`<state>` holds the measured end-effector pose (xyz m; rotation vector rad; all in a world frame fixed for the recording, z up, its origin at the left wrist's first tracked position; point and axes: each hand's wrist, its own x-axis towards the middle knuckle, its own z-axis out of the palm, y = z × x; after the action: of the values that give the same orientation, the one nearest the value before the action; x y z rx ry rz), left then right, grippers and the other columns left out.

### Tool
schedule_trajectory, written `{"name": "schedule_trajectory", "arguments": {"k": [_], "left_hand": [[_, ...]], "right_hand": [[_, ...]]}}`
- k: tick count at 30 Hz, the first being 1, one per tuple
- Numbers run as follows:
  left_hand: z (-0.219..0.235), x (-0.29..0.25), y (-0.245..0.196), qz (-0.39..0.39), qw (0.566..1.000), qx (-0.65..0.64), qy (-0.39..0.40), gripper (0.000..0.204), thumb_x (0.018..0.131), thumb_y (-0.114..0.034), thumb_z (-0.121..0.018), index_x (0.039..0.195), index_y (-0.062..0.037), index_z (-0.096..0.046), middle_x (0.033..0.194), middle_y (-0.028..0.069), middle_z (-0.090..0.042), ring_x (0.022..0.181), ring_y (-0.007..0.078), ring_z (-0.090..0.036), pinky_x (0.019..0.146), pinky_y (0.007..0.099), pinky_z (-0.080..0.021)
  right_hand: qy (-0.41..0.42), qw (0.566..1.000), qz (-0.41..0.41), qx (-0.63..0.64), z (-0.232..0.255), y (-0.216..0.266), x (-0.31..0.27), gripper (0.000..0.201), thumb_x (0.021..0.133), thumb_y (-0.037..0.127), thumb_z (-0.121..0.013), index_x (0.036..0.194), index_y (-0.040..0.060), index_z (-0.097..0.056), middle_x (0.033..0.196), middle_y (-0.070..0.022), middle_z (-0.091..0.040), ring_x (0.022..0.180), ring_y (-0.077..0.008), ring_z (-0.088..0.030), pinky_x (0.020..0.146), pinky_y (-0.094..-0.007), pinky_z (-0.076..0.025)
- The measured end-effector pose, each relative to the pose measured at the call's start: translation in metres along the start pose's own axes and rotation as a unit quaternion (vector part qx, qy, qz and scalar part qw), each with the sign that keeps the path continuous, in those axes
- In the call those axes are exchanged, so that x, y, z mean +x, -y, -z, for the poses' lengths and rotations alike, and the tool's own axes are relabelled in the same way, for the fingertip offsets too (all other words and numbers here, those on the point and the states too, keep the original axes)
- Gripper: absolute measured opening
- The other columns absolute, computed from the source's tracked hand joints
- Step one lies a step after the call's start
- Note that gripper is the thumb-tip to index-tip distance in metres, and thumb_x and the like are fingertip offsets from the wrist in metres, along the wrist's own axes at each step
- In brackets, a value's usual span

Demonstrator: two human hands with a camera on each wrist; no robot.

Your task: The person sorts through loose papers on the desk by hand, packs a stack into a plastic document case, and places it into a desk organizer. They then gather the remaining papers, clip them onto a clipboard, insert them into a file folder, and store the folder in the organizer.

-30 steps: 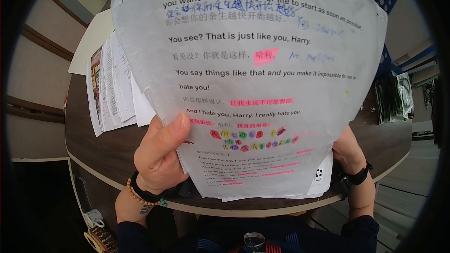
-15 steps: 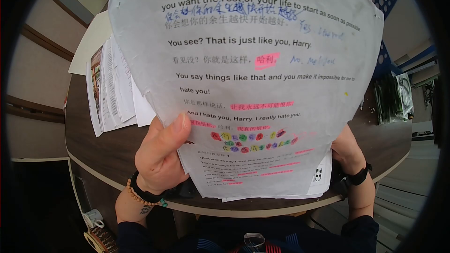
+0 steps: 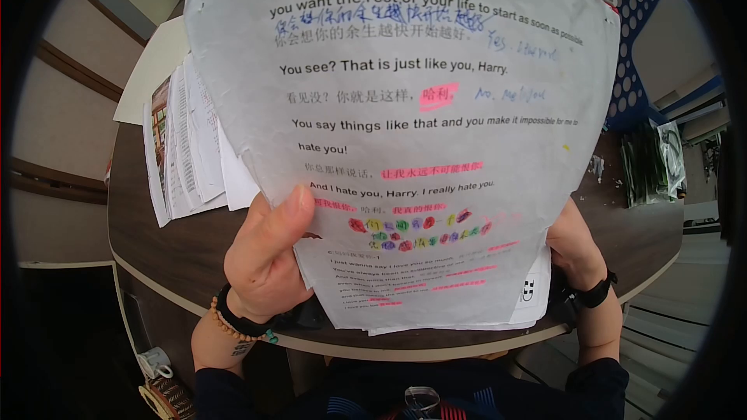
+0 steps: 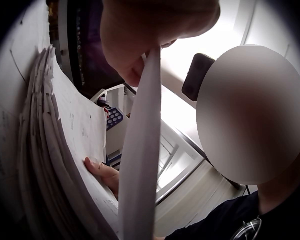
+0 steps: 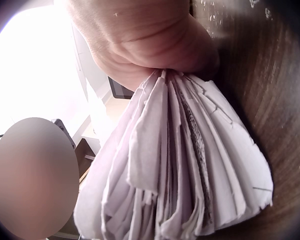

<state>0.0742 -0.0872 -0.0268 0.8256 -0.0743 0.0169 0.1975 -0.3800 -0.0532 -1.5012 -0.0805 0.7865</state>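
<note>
A printed sheet [image 3: 436,148] with English and Chinese lines, pink highlighting and blue handwriting fills the middle of the head view. My left hand [image 3: 264,264] grips its lower left edge, thumb flat on the printed face. In the left wrist view that hand [image 4: 157,30] holds a page standing away from a thick, worn stack of papers [image 4: 77,135]. Most of my right hand [image 3: 576,245] is hidden behind the sheet. The right wrist view shows it [image 5: 150,40] clasping the stack [image 5: 190,150] where the pages bunch together and fan out.
A brown desk [image 3: 194,245] lies beneath. Loose papers [image 3: 187,140] sit at its left, and a clear-wrapped packet [image 3: 654,159] at its right near a blue perforated basket [image 3: 634,0]. A white cup [image 3: 156,362] stands low at the left.
The sheet's right edge has drawn inward to the left, uncovering more desk and the packet's surroundings. My left hand stays nearly in place; slightly more of my right hand shows.
</note>
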Motion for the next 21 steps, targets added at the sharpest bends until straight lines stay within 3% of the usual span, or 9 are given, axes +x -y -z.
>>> {"name": "schedule_trajectory", "arguments": {"k": [21], "left_hand": [[0.0, 0.0004, 0.0006, -0.004, 1.0, -0.012, 0.005, 0.049, 0.099, -0.023, -0.041, 0.139, 0.0053, -0.035, 0.135, 0.0187, -0.05, 0.122, 0.0268, -0.051, 0.102, 0.0395, -0.04]], "right_hand": [[-0.008, 1.0, 0.003, 0.003, -0.0013, 0.0003, 0.0003, 0.052, 0.077, -0.005, -0.064, 0.126, -0.0078, -0.048, 0.115, -0.0129, -0.064, 0.1, -0.0167, -0.064, 0.084, -0.0309, -0.051]]}}
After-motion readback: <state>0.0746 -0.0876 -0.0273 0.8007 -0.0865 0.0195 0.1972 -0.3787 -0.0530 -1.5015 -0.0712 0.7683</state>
